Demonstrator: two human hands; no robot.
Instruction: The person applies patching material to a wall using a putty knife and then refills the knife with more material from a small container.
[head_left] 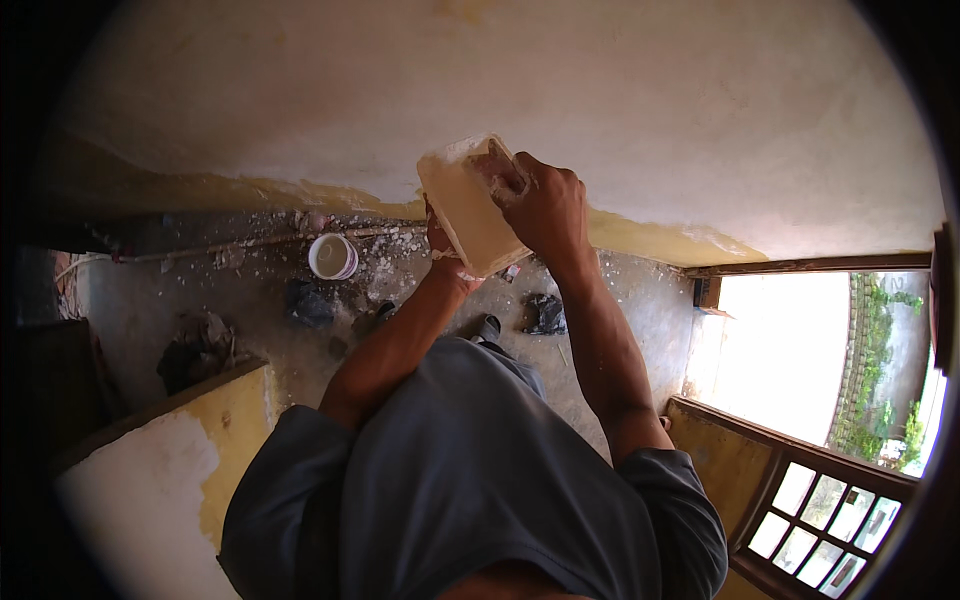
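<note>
In front of the wall my left hand (443, 248) supports a shallow rectangular cream-coloured tray (462, 212) from beneath and along its left side. White paste is smeared along the tray's far rim. My right hand (552, 212) is closed round a flat, brownish scraper (492, 170), whose blade lies over the far right part of the tray. The fingers of my left hand are mostly hidden under the tray, and the scraper's handle is covered by my right hand.
The wall (600, 100) ahead is coated pale, with bare yellow low down. A white bucket (333, 257) stands on the spattered floor, with dark plastic bags (545, 314) nearby. A low partition (150, 470) is at the left; a bright opening (770, 340) and a paned window (825, 515) are at the right.
</note>
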